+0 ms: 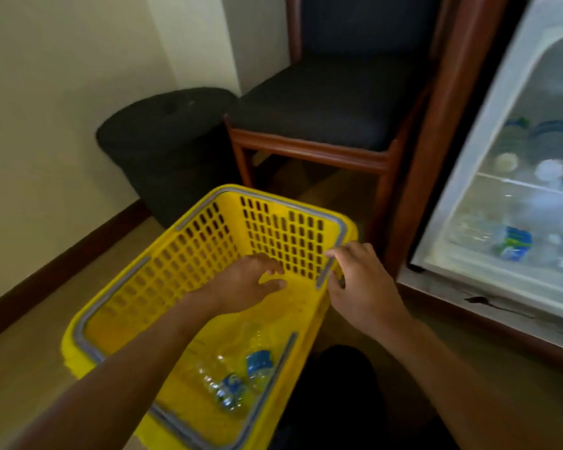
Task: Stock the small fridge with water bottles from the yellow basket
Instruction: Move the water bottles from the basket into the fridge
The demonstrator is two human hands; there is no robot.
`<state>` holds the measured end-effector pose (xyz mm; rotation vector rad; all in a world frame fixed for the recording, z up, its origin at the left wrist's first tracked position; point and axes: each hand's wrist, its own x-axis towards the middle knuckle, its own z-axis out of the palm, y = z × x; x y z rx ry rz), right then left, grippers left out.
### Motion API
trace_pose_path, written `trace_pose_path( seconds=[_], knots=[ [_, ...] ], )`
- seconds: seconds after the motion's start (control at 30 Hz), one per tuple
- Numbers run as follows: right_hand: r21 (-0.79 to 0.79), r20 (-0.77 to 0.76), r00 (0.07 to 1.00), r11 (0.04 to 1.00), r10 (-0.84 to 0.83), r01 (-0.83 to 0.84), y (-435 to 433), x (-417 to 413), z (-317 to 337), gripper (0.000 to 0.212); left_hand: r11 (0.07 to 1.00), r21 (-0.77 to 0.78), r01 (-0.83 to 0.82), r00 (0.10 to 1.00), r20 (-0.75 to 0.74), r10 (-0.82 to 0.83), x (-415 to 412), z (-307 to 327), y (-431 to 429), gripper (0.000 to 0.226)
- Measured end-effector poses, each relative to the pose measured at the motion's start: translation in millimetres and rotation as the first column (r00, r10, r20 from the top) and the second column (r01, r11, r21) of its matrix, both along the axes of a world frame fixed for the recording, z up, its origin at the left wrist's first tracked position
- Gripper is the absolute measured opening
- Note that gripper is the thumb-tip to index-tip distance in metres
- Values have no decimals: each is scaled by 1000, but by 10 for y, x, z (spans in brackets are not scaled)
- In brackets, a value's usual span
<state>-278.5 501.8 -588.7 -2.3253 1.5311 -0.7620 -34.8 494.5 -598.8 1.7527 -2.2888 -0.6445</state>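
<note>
A yellow basket [189,251] with grey handles stands on the floor in front of me. Two clear water bottles with blue labels [241,375] lie at its near end. My left hand [251,280] hovers inside the basket over its bare bottom, fingers spread, holding nothing. My right hand [358,280] is at the basket's right rim beside the grey handle, fingers apart and empty. The small fridge [468,196] stands open at the right, with several bottles [514,245] on its shelves.
A wooden chair with a dark seat [322,102] stands behind the basket. A black round bin [163,141] sits in the corner by the wall. A dark wooden frame [436,131] borders the fridge. My dark-clad knee [332,401] is beside the basket.
</note>
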Motion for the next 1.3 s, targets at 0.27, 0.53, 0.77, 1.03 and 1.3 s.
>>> trace_pose_path(
  seconds=[0.27, 0.53, 0.77, 1.03, 1.3],
  knots=[
    [506, -328, 852, 838, 408, -206, -244, 1481, -321, 38, 902, 428, 64, 924, 315, -215, 912, -602, 103, 40],
    [663, -659, 183, 678, 729, -316, -385, 1994, -1241, 48, 639, 749, 175, 714, 350, -607, 897, -1423, 159, 77],
    [700, -690, -116, 617, 714, -359, -573, 2103, -1496, 65, 565, 782, 265, 579, 340, -741, 954, -1639, 189, 97],
    [773, -628, -188, 576, 755, -265, -579, 2121, -1718, 65, 515, 822, 244, 587, 298, -753, 896, -1733, 233, 90],
    [772, -633, -225, 624, 740, -120, -604, 2032, -1919, 64, 468, 875, 122, 665, 278, -693, 869, -1580, 174, 87]
  ],
)
